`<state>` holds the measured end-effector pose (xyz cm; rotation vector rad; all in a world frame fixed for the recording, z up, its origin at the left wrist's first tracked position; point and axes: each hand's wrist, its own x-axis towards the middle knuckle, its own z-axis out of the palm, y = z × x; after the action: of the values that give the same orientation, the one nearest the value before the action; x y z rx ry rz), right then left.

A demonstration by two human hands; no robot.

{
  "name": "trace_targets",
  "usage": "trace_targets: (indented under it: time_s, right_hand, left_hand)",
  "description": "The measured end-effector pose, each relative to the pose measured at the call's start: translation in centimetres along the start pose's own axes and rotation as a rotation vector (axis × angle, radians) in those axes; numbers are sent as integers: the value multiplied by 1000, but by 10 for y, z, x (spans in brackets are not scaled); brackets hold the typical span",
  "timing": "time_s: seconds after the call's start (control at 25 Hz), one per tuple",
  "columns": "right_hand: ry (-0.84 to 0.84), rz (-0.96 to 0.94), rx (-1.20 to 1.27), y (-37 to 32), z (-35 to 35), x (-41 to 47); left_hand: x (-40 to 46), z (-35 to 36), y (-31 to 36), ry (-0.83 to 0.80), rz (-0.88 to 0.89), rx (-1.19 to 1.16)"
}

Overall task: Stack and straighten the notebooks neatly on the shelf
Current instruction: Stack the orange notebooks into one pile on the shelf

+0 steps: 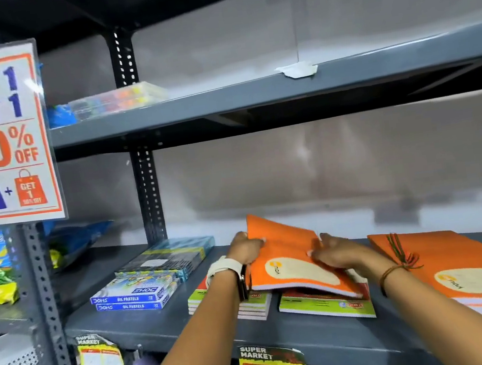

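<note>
The person stands at a grey metal shelf point(172, 323) and holds an orange notebook point(290, 260) tilted, its far corner raised and its near edge resting over the smaller books below. The left hand point(246, 247) clasps the notebook's left edge, fingers closed around it, thumb on the cover. The right hand point(333, 251) lies flat on the cover, its fingers point(316, 253) together and pressing down near the right edge. Held this way, the book seems to be steered square before it is laid down.

Beneath it sit two low stacks of green-and-red notebooks: the left stack point(254, 306) just beside the left wrist, the right stack point(326, 306) askew with its corner jutting toward the shelf's front lip. To the right, a taller pile of matching orange notebooks point(472, 274) lies well squared, probably where this one belongs. Boxes of oil pastels point(132, 297) sit apart to the left, out of the way.

The job looks only partly done: the small stacks want straightening.
</note>
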<state>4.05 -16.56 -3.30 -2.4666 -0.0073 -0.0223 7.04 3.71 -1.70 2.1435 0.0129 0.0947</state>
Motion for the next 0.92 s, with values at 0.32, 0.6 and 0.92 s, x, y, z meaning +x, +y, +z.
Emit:
trace_targets:
  time_s: [0.32,0.6,0.92]
  right_hand:
    - [315,80,694,58,-112,-26]
    - [438,237,433,148,-185,-64]
    - [343,333,434,188,-171,-70]
  left_hand:
    - [0,67,64,-58,117,-368]
    - [-19,167,110,-299,90,-409]
    - [-24,201,101,-279,61,-267]
